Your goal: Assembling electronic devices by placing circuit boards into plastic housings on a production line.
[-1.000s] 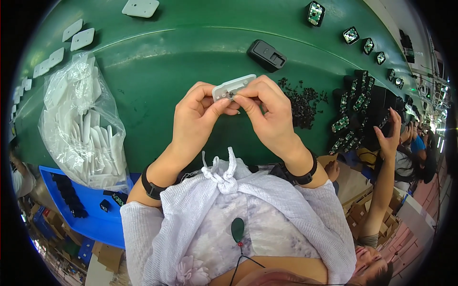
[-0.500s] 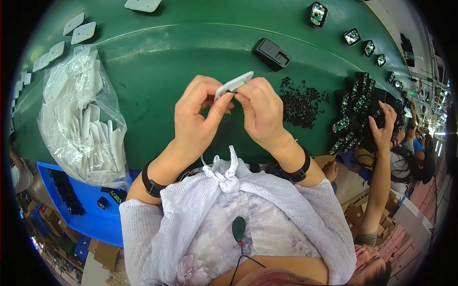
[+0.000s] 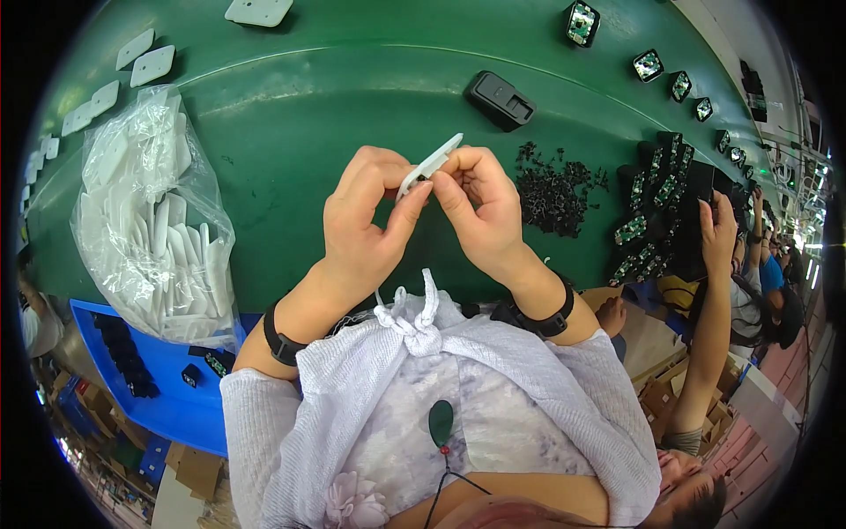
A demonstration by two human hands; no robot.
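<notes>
I see 1 plate (image 3: pixel 434 163) up in both hands, left of the block (image 3: pixel 500 100) and nearer the wearer. Left hand (image 3: pixel 359 216) pinches its near end, right hand (image 3: pixel 483 207) its right side; several fingers hidden behind it. Dark bit at the plate mostly covered by fingers, can't identify.

Counts, all on the green surface (image 3: pixel 291 115) unless noted:
- 1 block.
- Just right of and nearer than block: 1 heap of black bits (image 3: pixel 564 189), too small to count.
- Well right of block: 6 cases (image 3: pixel 648 65) countable, rest shrink into the rim; boards (image 3: pixel 631 231) nearer than those overlap, no count.
- Well left of block: 5 spare plates (image 3: pixel 152 66) countable, topmost cut off; 1 bag (image 3: pixel 154 220) of more, overlapping; 1 blue tray (image 3: pixel 167 421) below surface level, partly hidden.
</notes>
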